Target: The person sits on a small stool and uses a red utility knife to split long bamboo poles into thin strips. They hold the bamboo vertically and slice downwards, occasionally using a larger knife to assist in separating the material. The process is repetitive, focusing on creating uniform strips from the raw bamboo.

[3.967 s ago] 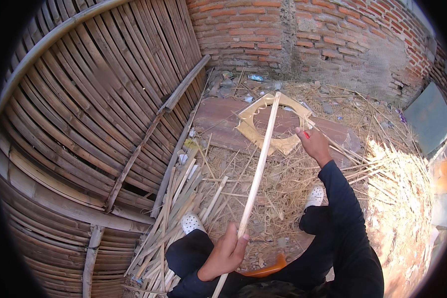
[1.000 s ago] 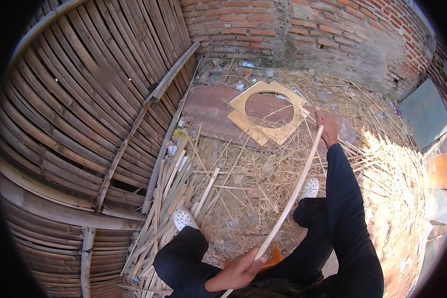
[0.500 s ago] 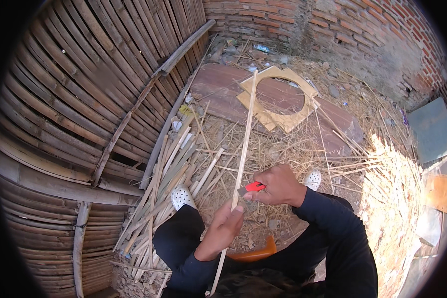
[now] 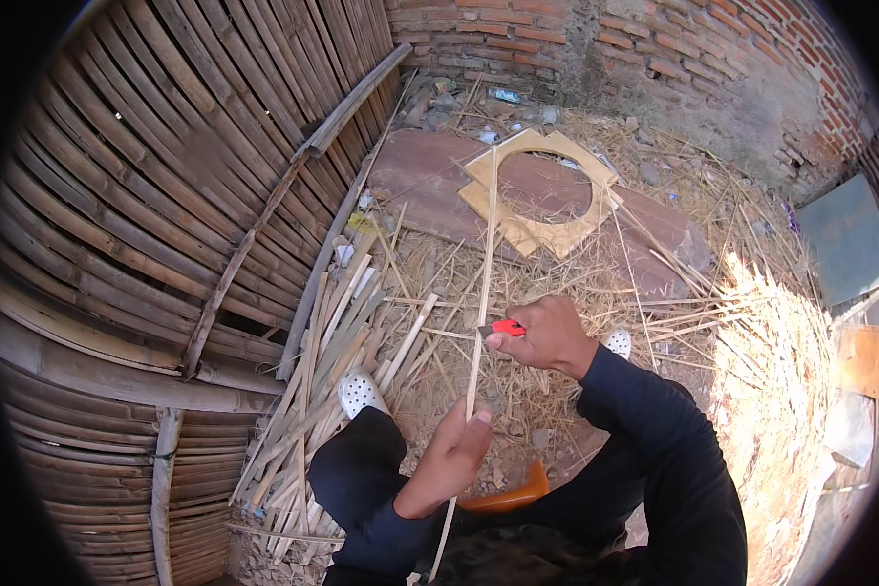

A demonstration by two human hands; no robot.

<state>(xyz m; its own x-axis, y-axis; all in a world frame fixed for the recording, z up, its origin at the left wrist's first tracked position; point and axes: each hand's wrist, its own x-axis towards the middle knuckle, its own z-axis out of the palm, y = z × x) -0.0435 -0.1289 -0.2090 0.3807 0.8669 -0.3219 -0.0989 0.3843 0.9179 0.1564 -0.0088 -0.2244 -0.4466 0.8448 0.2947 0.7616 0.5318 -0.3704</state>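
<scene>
My left hand (image 4: pixel 449 459) is closed around the lower part of a long, thin bamboo strip (image 4: pixel 482 293). The strip runs from near my lap up past the board with the round hole, tilted slightly right at its top. In my right hand (image 4: pixel 549 335) is a red-handled utility knife (image 4: pixel 506 328). Its blade meets the strip some way above my left hand, and my right thumb lies close to the strip there. Much of the knife's handle is hidden inside my right fist.
A yellowish board with a round hole (image 4: pixel 578 239) lies on a brown panel (image 4: pixel 415 186) ahead. Bamboo strips (image 4: pixel 307 410) are heaped by my left foot, and shavings cover the ground. A slatted bamboo wall (image 4: pixel 166 195) stands left, a brick wall (image 4: pixel 517 44) behind. I sit over something orange (image 4: pixel 508 498).
My right hand and the knife have moved up along the strip, farther from my left hand. My left hand still holds the strip, whose top has shifted slightly left.
</scene>
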